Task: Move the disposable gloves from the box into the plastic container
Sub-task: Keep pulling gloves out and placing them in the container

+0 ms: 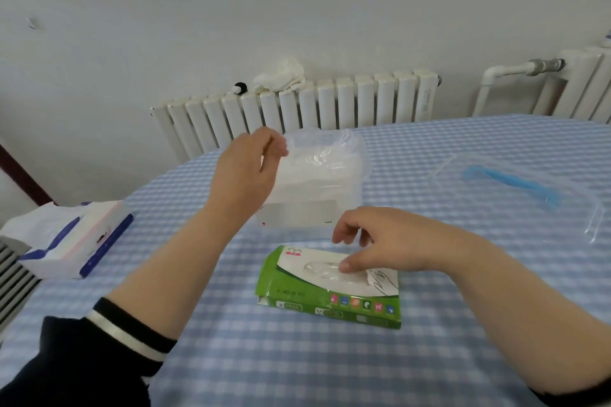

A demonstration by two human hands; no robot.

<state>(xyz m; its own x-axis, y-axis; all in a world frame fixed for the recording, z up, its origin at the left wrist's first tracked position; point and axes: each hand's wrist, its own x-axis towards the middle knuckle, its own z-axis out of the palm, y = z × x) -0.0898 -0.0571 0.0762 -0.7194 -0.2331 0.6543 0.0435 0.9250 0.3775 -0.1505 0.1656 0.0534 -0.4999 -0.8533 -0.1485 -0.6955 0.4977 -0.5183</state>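
A green and white glove box (330, 304) lies flat on the checked tablecloth, clear gloves (319, 269) showing in its top opening. My right hand (383, 244) hovers over that opening with fingers spread and the thumb tip touching the gloves. Behind the box stands a clear plastic container (317, 195) with thin crumpled gloves (325, 155) at its top. My left hand (248, 168) is at the container's upper left edge, thumb and fingers pinched on a thin clear glove there.
A clear lid with a blue handle (510, 187) lies on the table to the right. A tissue pack (69, 241) sits at the left table edge. A white radiator (297, 106) with a cloth on it stands against the wall behind.
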